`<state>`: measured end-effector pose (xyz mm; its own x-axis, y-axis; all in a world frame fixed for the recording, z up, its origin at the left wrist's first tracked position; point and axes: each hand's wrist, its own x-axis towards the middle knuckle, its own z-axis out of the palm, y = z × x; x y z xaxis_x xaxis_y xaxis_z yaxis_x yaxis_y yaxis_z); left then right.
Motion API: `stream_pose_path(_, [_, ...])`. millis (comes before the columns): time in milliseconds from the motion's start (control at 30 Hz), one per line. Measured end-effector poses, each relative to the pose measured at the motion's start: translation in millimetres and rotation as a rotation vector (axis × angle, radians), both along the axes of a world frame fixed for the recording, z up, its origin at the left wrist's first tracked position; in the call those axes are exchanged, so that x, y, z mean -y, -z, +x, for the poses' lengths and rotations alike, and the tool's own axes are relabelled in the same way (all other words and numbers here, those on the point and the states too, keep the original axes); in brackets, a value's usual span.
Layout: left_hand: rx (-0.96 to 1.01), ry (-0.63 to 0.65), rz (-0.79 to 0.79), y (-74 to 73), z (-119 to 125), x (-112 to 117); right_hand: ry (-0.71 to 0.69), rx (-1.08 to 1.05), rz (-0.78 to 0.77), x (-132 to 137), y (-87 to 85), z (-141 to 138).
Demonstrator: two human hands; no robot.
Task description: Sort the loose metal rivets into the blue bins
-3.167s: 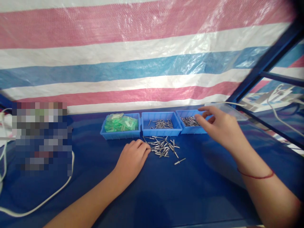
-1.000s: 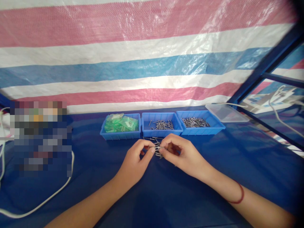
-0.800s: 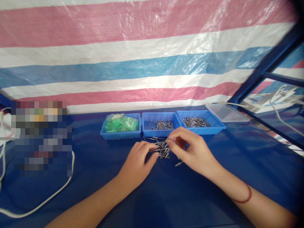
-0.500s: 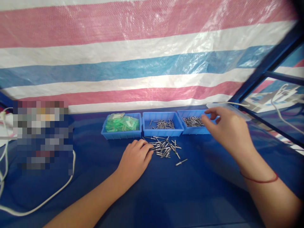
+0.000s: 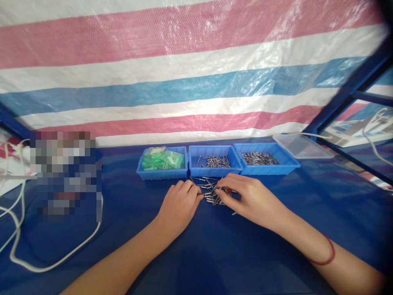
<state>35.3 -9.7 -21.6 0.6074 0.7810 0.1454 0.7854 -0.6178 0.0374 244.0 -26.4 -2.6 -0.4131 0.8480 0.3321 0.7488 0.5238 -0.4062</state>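
Observation:
A loose pile of silver blind rivets (image 5: 211, 198) lies on the blue tabletop. My left hand (image 5: 180, 200) rests at the pile's left edge, fingers curled and closed, with rivet ends at its fingertips. From the right, my right hand (image 5: 250, 198) reaches over the pile; thumb and forefinger come together on a rivet among the others. The right hand covers part of the pile and most of a stray rivet (image 5: 234, 213). Just behind stand the middle blue bin (image 5: 211, 172) with more rivets and the right blue bin (image 5: 270, 169) with a fuller heap of small metal parts.
A left blue bin (image 5: 162, 176) holds green packets (image 5: 164, 159). A clear plastic lid (image 5: 307, 148) lies at the back right. White cables (image 5: 39, 269) curl along the left, beside a blurred-out area. A striped sheet (image 5: 184, 82) hangs behind, with a blue frame post (image 5: 340, 94) at right.
My right hand has moved left and down from the right bin to the rivet pile, uncovering that bin. My left hand stays at the pile's left edge. The view has shifted slightly.

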Motion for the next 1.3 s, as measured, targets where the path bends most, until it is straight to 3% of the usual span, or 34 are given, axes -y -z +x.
stream_pose_path(267, [-0.071, 0.146, 0.099, 1.2, -2, -7, -0.082, 0.077, -0.016, 1, 11.8, -12])
stream_pose_path(467, [-0.021, 0.137, 0.121, -2.6, 0, -3, -0.080, 0.102, -0.013, 3, 16.8, -19])
stream_pose_path(567, [0.149, 0.133, 0.046, -4.3, 1, 0, -0.053, 0.052, -0.015, 3, 16.5, -19])
stream_pose_path(733, [0.782, -0.017, -0.276, 0.0, 4, 2, -0.032, -0.220, -0.062, 2, 12.6, -17])
stream_pose_path(833, [1.018, -0.086, -0.424, 5.0, 5, 2, -0.036, -0.351, -0.125, 2, 11.8, -18])
stream_pose_path(967, [1.108, -0.105, -0.530, 5.6, 6, 3, -0.038, -0.421, -0.182, 4, 10.9, -21])
stream_pose_path(1300, [1.130, -0.094, -0.600, -2.5, 8, 3, -0.045, -0.471, -0.215, 3, 15.0, -21])
